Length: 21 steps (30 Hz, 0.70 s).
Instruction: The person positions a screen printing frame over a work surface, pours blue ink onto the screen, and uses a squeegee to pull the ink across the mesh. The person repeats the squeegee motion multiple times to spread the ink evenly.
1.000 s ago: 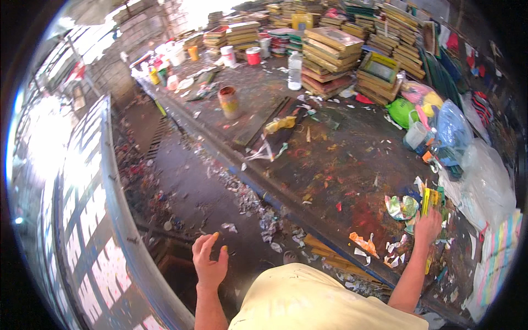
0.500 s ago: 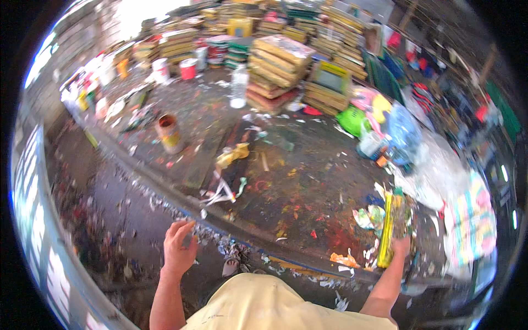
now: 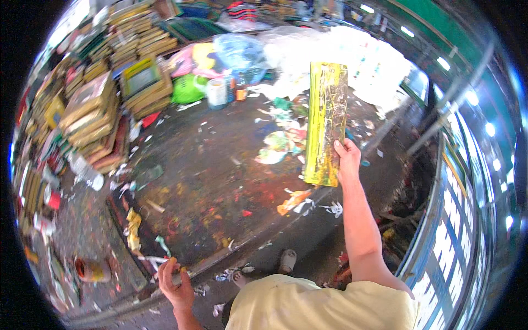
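Note:
My right hand (image 3: 346, 157) grips a long, flat, yellow-streaked strip (image 3: 324, 121), smeared with dark paint, and holds it upright above the worktable's (image 3: 192, 192) right part. Torn paper scraps (image 3: 280, 146) and an orange crumpled piece (image 3: 291, 201) lie around that side. My left hand (image 3: 173, 283) hangs near the table's front edge at the lower middle-left, fingers loosely apart and holding nothing. Close to it are a crumpled yellow scrap (image 3: 132, 231), thin white strips (image 3: 154, 258) and a rusty can (image 3: 93, 269).
Stacks of wooden frames (image 3: 93, 113) crowd the back left, beside a plastic bottle (image 3: 85, 170). Plastic bags (image 3: 236, 55) and a white container (image 3: 217, 92) line the back. Metal poles (image 3: 418, 143) and a barred rack (image 3: 445, 253) stand at the right. My feet (image 3: 286, 261) show below the table edge.
My right hand has lifted the yellow strip from among the scraps to upright. The view has turned right, so the table's contents appear shifted left. My left hand stays open and low.

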Each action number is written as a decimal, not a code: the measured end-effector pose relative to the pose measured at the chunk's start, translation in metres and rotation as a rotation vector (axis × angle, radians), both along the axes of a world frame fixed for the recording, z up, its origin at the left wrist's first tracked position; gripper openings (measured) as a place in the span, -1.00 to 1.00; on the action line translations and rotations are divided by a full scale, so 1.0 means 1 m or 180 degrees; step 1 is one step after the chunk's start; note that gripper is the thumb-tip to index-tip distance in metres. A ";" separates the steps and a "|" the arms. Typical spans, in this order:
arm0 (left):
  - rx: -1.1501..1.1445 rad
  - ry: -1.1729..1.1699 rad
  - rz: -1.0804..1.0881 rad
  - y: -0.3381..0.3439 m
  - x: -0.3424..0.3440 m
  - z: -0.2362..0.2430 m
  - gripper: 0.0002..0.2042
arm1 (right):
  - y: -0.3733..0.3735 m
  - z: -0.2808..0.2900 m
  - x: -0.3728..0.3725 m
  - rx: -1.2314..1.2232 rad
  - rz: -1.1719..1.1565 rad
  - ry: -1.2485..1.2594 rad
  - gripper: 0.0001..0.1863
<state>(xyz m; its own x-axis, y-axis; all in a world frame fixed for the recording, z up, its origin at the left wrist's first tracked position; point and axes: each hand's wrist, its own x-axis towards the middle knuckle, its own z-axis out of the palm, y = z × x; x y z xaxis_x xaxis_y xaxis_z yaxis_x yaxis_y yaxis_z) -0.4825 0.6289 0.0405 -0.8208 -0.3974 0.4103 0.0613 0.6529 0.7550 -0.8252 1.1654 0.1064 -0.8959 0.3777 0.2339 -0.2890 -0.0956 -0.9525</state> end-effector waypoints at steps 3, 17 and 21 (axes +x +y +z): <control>-0.0062 0.0365 -0.0659 0.043 -0.062 0.011 -0.52 | 0.029 0.013 0.042 -0.0776 0.0837 0.0178 -0.64; 0.3572 -0.0979 -0.3448 0.441 -0.295 0.067 -0.10 | 0.217 -0.030 0.189 0.0361 0.0602 -0.0406 -0.34; 0.3564 -0.1210 -0.3378 0.504 -0.315 0.044 -0.59 | 0.266 -0.045 0.218 0.0244 0.0631 -0.0628 -0.35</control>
